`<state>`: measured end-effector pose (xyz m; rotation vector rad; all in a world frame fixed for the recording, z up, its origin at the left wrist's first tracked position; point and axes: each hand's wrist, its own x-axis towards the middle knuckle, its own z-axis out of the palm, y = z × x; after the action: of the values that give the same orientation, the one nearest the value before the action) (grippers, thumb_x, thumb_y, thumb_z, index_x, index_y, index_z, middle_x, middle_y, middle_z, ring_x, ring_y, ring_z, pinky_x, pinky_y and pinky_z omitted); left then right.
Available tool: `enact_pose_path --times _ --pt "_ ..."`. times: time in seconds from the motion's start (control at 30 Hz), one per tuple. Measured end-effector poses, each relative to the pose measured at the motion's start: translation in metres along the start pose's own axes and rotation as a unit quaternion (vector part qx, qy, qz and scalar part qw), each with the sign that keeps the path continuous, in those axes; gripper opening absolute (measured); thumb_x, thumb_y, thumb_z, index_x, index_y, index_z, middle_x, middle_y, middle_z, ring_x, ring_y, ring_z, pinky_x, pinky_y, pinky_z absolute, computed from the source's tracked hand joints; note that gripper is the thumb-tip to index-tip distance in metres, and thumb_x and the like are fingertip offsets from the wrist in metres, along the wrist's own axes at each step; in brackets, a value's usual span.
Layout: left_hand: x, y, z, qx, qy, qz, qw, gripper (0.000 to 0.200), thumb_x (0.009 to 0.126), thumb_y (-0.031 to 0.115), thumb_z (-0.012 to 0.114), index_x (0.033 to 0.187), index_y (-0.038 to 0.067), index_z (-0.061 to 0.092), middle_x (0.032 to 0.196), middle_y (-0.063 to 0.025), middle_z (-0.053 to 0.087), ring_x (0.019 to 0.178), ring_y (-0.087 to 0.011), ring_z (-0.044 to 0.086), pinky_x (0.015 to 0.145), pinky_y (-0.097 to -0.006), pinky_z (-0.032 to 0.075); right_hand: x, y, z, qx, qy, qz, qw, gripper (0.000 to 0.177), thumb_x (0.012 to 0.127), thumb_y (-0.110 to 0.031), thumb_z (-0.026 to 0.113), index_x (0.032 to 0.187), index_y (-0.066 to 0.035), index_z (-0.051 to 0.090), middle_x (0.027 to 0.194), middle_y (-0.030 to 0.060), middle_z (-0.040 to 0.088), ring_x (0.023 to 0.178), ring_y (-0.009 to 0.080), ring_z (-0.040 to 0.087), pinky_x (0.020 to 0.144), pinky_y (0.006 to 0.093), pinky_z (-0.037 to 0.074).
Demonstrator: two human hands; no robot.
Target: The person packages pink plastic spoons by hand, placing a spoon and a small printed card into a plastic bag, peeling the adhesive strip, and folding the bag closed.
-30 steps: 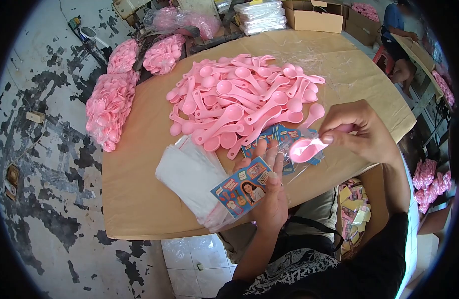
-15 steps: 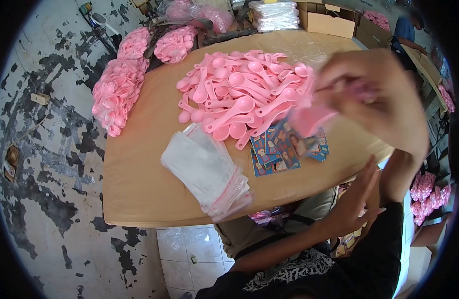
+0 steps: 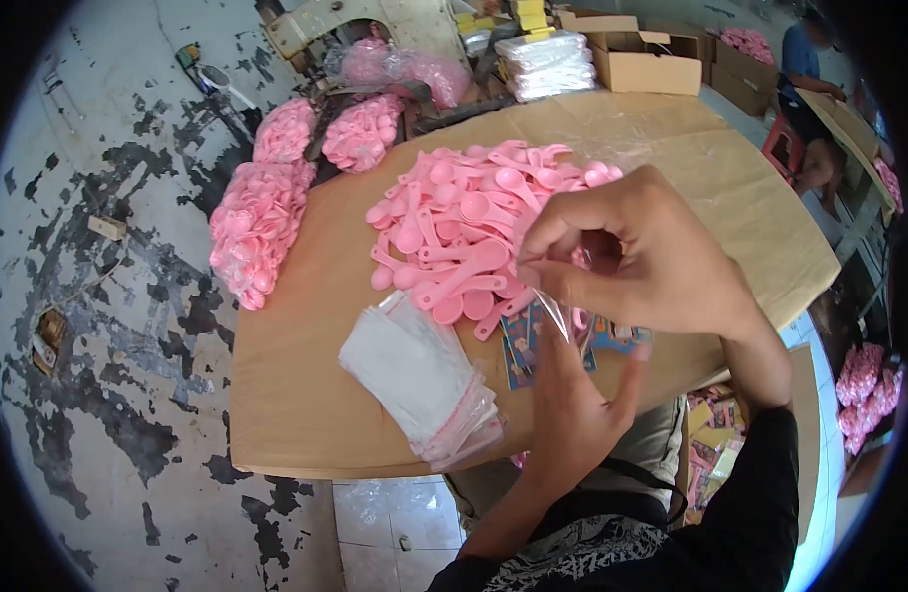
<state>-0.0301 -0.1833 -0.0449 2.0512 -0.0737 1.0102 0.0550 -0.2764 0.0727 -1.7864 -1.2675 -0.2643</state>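
Above the table's right part, my right hand [image 3: 641, 261] pinches the top of a small clear plastic bag [image 3: 554, 318], and something pink shows at its lower part. Just below is my left hand [image 3: 577, 409], fingers apart, index fingertip beside the bag. A heap of pink spoons [image 3: 464, 222] lies behind and left of the hands. Blue printed cards [image 3: 518, 345] lie on the table [image 3: 296, 395] under the hands, partly hidden by them. A fanned stack of clear bags with red seal lines [image 3: 414, 375] is left of my left hand.
Bagged pink items [image 3: 261, 222] line the table's left edge. Behind the table are stacked clear packs [image 3: 547, 64] and an open cardboard box [image 3: 651, 69]. A box of colourful packets [image 3: 710, 449] stands below right. Another person [image 3: 804, 59] sits at the far right.
My right hand has come left and down from the table's right side. My left hand has risen from the near edge to meet it at the bag. The view has shifted slightly.
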Motion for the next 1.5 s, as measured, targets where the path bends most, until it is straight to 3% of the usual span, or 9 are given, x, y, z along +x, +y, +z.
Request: enact_pose_path --times 0.13,0.2,0.27,0.3,0.4,0.57,0.67,1.1,1.5 --pt "-0.015 -0.008 -0.014 -0.447 -0.121 -0.226 0.857 0.036 0.099 0.007 0.045 0.130 -0.009 0.037 0.126 -0.0245 0.054 0.114 -0.0275 0.057 0.095 -0.0366 0.045 0.003 0.020 0.003 0.042 0.101 -0.033 0.993 0.021 0.085 -0.015 0.068 0.101 -0.001 0.065 0.083 0.0041 0.067 0.064 0.0085 0.057 0.057 0.0222 0.044" --pt "-0.020 -0.012 -0.024 -0.448 -0.218 -0.245 0.832 0.037 0.099 0.008 0.044 0.132 -0.009 0.038 0.127 -0.0224 0.054 0.117 -0.0262 0.054 0.099 -0.0363 0.043 -0.001 0.029 0.005 0.075 0.080 0.007 0.994 0.026 0.086 -0.015 0.068 0.108 -0.002 0.063 0.094 0.0086 0.068 0.071 0.0094 0.061 0.062 0.0231 0.047" --pt "-0.019 -0.017 -0.036 -0.445 -0.319 -0.265 0.794 0.038 0.100 0.009 0.043 0.134 -0.008 0.038 0.129 -0.0203 0.054 0.120 -0.0249 0.052 0.102 -0.0359 0.040 -0.010 0.033 -0.007 0.168 -0.091 0.146 0.971 0.025 0.087 -0.011 0.067 0.110 -0.001 0.062 0.095 0.0096 0.068 0.074 0.0091 0.061 0.064 0.0231 0.048" --pt "-0.009 -0.006 -0.044 -0.446 -0.346 -0.276 0.778 0.039 0.100 0.009 0.042 0.135 -0.008 0.037 0.132 -0.0188 0.052 0.124 -0.0244 0.050 0.105 -0.0373 0.037 -0.013 0.041 0.000 0.201 -0.066 0.103 0.972 0.023 0.086 -0.004 0.065 0.109 -0.001 0.061 0.084 0.0089 0.068 0.073 0.0081 0.063 0.065 0.0235 0.050" --pt "-0.006 0.009 -0.035 -0.454 -0.156 -0.297 0.826 0.038 0.101 0.012 0.042 0.134 -0.006 0.041 0.121 -0.0142 0.058 0.112 -0.0195 0.057 0.096 -0.0321 0.044 -0.013 0.033 -0.006 0.108 -0.119 0.107 0.981 0.019 0.085 -0.002 0.064 0.105 -0.001 0.062 0.075 0.0081 0.067 0.069 0.0095 0.065 0.064 0.0259 0.052" --pt "0.007 -0.008 -0.026 -0.329 -0.108 -0.225 0.911 0.031 0.103 0.016 0.039 0.128 0.000 0.047 0.091 -0.0019 0.061 0.075 -0.0019 0.053 0.064 -0.0172 0.042 -0.013 0.038 0.008 -0.048 -0.033 -0.023 0.998 0.014 0.081 -0.007 0.068 0.093 -0.002 0.064 0.079 0.0081 0.065 0.072 0.0213 0.063 0.066 0.0308 0.052" --pt "0.011 -0.009 -0.029 -0.314 -0.074 -0.220 0.921 0.031 0.103 0.016 0.038 0.125 -0.001 0.050 0.094 -0.0030 0.062 0.076 -0.0022 0.053 0.065 -0.0178 0.043 -0.013 0.050 0.012 -0.180 0.022 -0.163 0.970 0.017 0.075 -0.013 0.070 0.089 -0.003 0.065 0.083 0.0079 0.063 0.083 0.0235 0.059 0.071 0.0325 0.052" --pt "0.004 -0.022 -0.043 -0.162 -0.148 -0.198 0.955 0.033 0.099 0.013 0.044 0.128 -0.002 0.051 0.063 -0.0059 0.051 0.058 -0.0070 0.043 0.053 -0.0257 0.036 -0.020 0.054 0.020 -0.128 -0.128 -0.124 0.976 0.015 0.074 -0.014 0.067 0.081 -0.001 0.066 0.080 0.0110 0.062 0.083 0.0273 0.060 0.073 0.0369 0.051" --pt "0.008 -0.021 -0.053 -0.136 -0.271 -0.182 0.935 0.031 0.097 0.008 0.045 0.127 0.000 0.052 0.062 -0.0089 0.049 0.051 -0.0115 0.043 0.049 -0.0297 0.035 -0.022 0.059 0.014 -0.049 -0.240 0.022 0.969 0.009 0.074 -0.008 0.060 0.073 0.000 0.056 0.063 0.0150 0.055 0.060 0.0308 0.059 0.055 0.0371 0.046"
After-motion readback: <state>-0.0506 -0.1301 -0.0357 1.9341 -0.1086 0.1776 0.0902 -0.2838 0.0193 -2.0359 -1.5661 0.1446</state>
